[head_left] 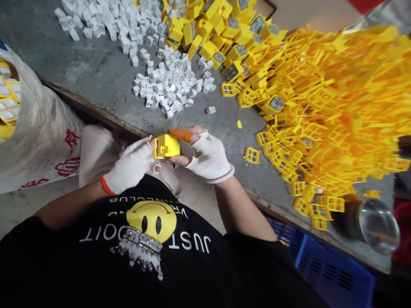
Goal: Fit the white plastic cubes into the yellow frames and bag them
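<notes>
A yellow plastic housing is held between my two hands, in front of my body near the table's edge. My left hand, in a white glove with an orange cuff, grips its left side, where a yellow frame edge shows. My right hand, also in a white glove, pinches its right side with the thumb below and an orange-covered finger on top. White cubes lie loose on the grey table beyond my hands. One single yellow window frame lies right of my right hand.
Yellow housings are heaped at the back, beside a large pile of yellow frames on the right. A white sack with yellow parts stands at the left. A blue crate and a clear round container are at the lower right.
</notes>
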Tool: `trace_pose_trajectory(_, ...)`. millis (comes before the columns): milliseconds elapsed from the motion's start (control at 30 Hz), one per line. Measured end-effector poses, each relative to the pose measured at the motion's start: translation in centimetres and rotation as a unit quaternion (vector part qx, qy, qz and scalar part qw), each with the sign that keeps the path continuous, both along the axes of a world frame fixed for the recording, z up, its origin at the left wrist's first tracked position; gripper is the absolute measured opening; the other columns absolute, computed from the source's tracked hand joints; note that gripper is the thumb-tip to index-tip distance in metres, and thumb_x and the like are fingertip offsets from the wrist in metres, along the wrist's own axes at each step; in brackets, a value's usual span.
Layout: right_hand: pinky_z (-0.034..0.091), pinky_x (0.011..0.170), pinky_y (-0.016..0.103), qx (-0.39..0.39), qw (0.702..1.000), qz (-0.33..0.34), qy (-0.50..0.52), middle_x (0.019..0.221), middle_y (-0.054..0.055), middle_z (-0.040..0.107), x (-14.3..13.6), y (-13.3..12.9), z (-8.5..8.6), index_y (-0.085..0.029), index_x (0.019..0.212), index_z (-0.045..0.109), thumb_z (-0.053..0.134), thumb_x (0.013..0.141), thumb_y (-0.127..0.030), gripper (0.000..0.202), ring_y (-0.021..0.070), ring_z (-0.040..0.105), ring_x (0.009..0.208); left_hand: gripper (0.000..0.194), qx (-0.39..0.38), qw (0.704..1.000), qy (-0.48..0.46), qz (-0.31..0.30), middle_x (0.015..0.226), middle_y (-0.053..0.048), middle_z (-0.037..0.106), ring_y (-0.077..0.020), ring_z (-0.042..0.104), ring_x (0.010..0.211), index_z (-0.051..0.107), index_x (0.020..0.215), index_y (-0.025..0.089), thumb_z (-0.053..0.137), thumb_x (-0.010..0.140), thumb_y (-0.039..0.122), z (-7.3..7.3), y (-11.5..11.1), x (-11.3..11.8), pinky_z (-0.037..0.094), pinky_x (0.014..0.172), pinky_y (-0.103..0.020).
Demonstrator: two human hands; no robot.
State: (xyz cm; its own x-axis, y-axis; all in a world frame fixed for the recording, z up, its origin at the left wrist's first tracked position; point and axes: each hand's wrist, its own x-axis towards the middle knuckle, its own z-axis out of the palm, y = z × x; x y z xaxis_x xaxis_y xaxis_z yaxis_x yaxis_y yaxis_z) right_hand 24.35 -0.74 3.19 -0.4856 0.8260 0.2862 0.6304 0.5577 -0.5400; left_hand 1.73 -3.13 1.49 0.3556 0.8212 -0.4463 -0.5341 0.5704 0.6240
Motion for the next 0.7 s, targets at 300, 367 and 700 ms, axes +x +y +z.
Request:
trace_pose_trajectory(300, 0.061, 0.104, 0.05, 0.007, 1.0, 0.001, 0.002, 0.125, 0.01, 0.078, 0.8, -0.5, -0.8, -0.031, 0.14, 0.072, 0.06, 0.096, -0.079, 0.067, 0.0298, 0.074, 0.116, 0.028, -0.007, 1.0, 0.011, 0.0, 0.12, -0.013, 0.082, -0.0258, 0.081, 0.097, 0.075, 0.113, 0.018, 0.085, 0.091, 0.033, 0.2, 0.0, 0.4, 0.061, 0.058, -0.025)
trace_pose_trajectory(367, 0.061, 0.103, 0.049, 0.014, 1.0, 0.006, -0.002, 0.125, 0.011, 0.078, 0.7, -0.5, -0.9, -0.029, 0.139, 0.072, 0.055, 0.098, -0.08, 0.067, 0.0296, 0.074, 0.115, 0.027, -0.005, 1.0, 0.012, 0.002, 0.119, -0.012, 0.082, -0.0246, 0.081, 0.094, 0.076, 0.112, 0.018, 0.084, 0.091, 0.032, 0.1, 0.0, 0.5, 0.061, 0.058, -0.024)
trace_pose_trajectory(700, 0.057, 0.103, 0.052, 0.089, 0.995, -0.039, -0.029, 0.124, 0.014, 0.076, -1.7, -2.6, -2.8, -0.031, 0.136, 0.073, 0.063, 0.103, -0.062, 0.047, 0.0321, 0.07, 0.117, 0.049, 0.169, 0.963, 0.207, -0.017, 0.126, -0.012, 0.079, -0.0295, 0.074, 0.113, 0.078, 0.13, 0.016, 0.089, 0.085, 0.03, 1.3, -0.4, -0.6, 0.064, 0.09, -0.035)
